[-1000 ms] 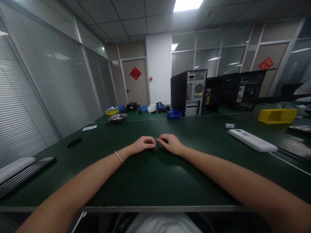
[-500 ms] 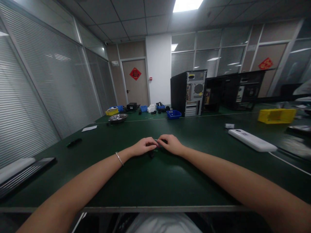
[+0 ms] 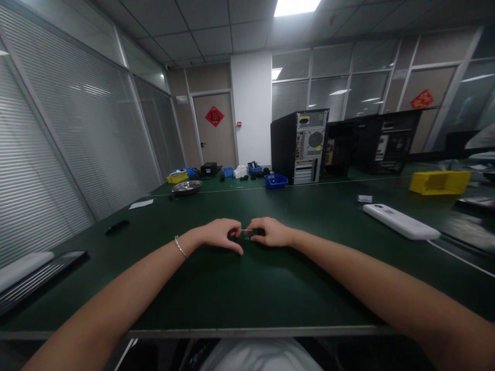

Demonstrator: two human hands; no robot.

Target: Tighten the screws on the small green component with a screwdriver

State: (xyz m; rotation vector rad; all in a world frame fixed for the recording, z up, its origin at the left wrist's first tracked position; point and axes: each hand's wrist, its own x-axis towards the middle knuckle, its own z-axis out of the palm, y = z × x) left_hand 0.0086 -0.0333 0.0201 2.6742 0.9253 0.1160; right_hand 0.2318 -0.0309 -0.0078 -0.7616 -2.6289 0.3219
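Green shiny little thing (image 3: 247,238): between hands, nearer than blue tray (image 3: 276,181) | left hand (image 3: 219,233): half open, thumb spread, can't tell its hold | right hand (image 3: 270,232): curled, can't tell its hold

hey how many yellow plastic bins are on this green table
2. The left yellow plastic bin is at the far end, beside the shiny round metal dish; the right yellow plastic bin is beyond the long white device.

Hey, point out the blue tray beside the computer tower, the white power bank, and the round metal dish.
Blue tray (image 3: 276,183): head view, on its front wall.
White power bank (image 3: 402,221): head view, on its top face.
Round metal dish (image 3: 187,187): head view, on its shiny inside.
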